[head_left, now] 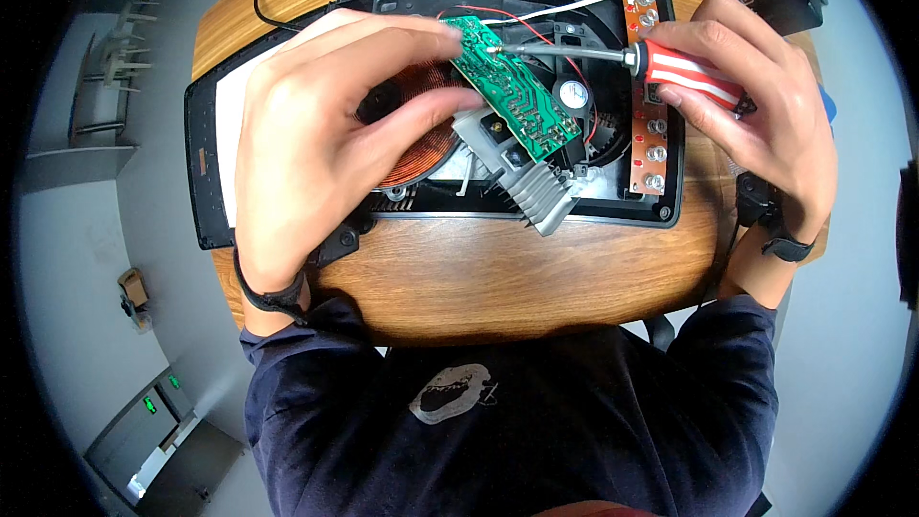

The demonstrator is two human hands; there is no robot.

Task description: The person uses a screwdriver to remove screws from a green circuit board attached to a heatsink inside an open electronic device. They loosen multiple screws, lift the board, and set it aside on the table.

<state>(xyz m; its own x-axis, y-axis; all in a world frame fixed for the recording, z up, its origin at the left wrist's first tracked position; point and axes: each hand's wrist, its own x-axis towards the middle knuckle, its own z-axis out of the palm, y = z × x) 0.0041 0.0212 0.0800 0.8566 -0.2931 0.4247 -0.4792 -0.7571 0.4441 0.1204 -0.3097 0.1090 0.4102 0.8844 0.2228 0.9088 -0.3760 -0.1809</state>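
Left hand [316,144] pinches green circuit board [515,96], tilting it up over open black cooker housing [536,196] so solder side faces screwdriver. Right hand [766,105], grip closed on red-striped screwdriver [661,65], tip touching board. Round wooden worktop [498,278] carries housing.

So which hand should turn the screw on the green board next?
Probably the right hand: it already grips the red-and-white screwdriver, whose tip rests on the green circuit board. The left hand is busy steadying that board.
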